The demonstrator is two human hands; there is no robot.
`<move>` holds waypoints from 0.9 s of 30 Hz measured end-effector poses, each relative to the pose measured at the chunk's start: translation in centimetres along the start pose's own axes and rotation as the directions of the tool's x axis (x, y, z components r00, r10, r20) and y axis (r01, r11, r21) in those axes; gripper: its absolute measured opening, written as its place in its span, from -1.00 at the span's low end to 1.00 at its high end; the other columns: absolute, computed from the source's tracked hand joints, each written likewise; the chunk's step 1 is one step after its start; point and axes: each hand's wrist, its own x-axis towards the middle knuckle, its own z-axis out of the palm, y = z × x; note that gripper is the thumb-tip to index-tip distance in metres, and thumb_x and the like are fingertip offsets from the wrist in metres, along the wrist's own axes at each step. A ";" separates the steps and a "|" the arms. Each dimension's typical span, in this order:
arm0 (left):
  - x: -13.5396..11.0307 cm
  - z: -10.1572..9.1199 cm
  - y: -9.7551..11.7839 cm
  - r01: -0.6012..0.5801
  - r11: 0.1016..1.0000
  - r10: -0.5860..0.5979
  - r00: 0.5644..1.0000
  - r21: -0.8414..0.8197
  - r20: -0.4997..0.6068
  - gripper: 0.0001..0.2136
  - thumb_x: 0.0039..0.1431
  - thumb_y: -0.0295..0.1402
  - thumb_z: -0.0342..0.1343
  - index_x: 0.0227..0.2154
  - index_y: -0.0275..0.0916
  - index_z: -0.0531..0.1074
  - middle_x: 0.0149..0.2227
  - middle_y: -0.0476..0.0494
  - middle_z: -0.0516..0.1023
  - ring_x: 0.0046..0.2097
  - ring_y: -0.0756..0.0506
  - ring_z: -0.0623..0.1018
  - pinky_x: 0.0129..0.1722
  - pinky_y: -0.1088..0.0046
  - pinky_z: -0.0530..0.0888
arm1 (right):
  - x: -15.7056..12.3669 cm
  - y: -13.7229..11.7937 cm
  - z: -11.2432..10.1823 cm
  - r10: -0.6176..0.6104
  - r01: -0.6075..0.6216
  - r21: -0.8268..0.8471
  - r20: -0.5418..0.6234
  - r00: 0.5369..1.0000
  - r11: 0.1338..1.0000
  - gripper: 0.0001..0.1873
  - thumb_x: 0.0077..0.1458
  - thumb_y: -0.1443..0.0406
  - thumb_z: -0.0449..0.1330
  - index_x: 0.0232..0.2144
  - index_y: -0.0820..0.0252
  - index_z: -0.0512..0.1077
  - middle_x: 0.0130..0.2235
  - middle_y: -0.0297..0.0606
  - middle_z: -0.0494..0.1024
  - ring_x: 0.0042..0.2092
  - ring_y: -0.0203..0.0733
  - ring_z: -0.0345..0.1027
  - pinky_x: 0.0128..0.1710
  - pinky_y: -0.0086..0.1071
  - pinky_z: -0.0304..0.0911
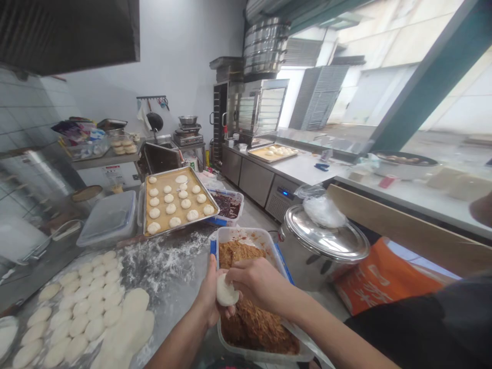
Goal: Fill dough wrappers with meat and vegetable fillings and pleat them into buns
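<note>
The fingers (232, 277) of the right hand (255, 282) are bending inward and pinching the top edge of a round white dough piece (226, 293), while the left hand (209, 294) is cupping that same piece from below and behind, its fingers curling closed around it. The dough piece is hanging just above the near left part of the filling tub (246, 231), a clear plastic container that is holding a heap of brown shredded filling (249, 320). To the left of the filling tub, rows of flattened dough discs (77, 307) are lying on the floured counter (169, 266). Beyond the tub, a metal tray (144, 218) is carrying shaped dough rounds, with a lidded plastic box (109, 218) sitting to its left. Also beyond the tub, a little to the right, a small container of dark paste (227, 205) is resting. Just to the right of the tub, a steel pot (315, 261) is standing with its lid on and a crumpled plastic bag (323, 210) lying on top, and farther right an orange sack (380, 282) is leaning.
</note>
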 end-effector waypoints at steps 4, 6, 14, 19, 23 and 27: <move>-0.4 0.1 0.0 0.050 0.998 -0.046 0.995 -0.047 0.091 -0.38 -0.11 0.21 -0.27 -0.39 -0.30 0.33 -0.62 -0.09 0.43 -0.76 0.04 0.31 -0.83 0.59 0.11 | -0.1 0.1 -0.2 -0.004 0.002 -0.059 -0.029 1.000 0.998 -0.89 -0.01 0.42 0.03 -0.47 0.21 0.35 -0.46 -0.30 0.40 -0.42 -0.32 0.23 -0.44 -0.47 -0.01; -0.6 0.3 0.0 -0.003 0.998 0.009 0.996 -0.066 0.093 -0.42 -0.09 0.19 -0.25 -0.43 -0.28 0.32 -0.63 -0.08 0.43 -0.75 0.04 0.33 -0.82 0.60 0.12 | -0.1 -0.1 -0.5 0.026 -0.028 -0.050 -0.040 0.999 0.998 -0.88 0.01 0.41 0.01 -0.46 0.22 0.34 -0.45 -0.28 0.40 -0.43 -0.32 0.23 -0.45 -0.47 -0.01; -0.1 0.2 -0.7 0.131 0.990 -0.134 0.990 -0.060 -0.041 -0.39 -0.14 0.22 -0.23 -0.67 -0.33 0.30 -0.76 -0.11 0.34 -0.76 0.05 0.30 -0.81 0.60 0.09 | 0.3 -0.3 -0.2 -0.075 0.075 -0.132 0.002 0.997 0.988 -0.86 0.03 0.36 0.03 -0.53 0.23 0.32 -0.48 -0.29 0.39 -0.43 -0.31 0.21 -0.46 -0.44 -0.05; -0.2 0.1 -0.6 0.109 0.983 -0.108 0.994 -0.150 0.012 -0.41 -0.13 0.19 -0.17 -0.54 -0.34 0.36 -0.65 -0.11 0.42 -0.68 0.02 0.39 -0.77 0.60 0.14 | 0.3 0.0 -0.1 -0.009 0.002 -0.150 -0.042 0.999 0.989 -0.92 0.01 0.40 0.03 -0.49 0.23 0.30 -0.45 -0.32 0.38 -0.44 -0.34 0.19 -0.48 -0.44 -0.06; -0.3 0.7 -0.6 -0.077 0.991 0.070 0.996 -0.109 -0.061 -0.47 -0.09 0.15 -0.15 -0.61 -0.31 0.32 -0.71 -0.04 0.35 -0.75 0.07 0.29 -0.80 0.59 0.09 | 0.3 -0.3 -0.3 0.000 -0.008 -0.121 -0.062 0.998 0.993 -0.91 0.01 0.43 0.00 -0.44 0.22 0.29 -0.42 -0.34 0.39 -0.44 -0.36 0.19 -0.49 -0.46 -0.06; 0.0 0.9 -0.7 0.038 0.994 -0.053 0.987 -0.100 -0.153 -0.45 -0.14 0.18 -0.14 -0.65 -0.30 0.30 -0.74 -0.05 0.33 -0.73 0.06 0.31 -0.79 0.61 0.10 | 0.4 -0.5 -0.2 -0.058 0.049 -0.162 -0.054 0.997 0.986 -0.89 -0.02 0.44 0.02 -0.54 0.23 0.28 -0.44 -0.32 0.38 -0.43 -0.34 0.16 -0.49 -0.45 -0.07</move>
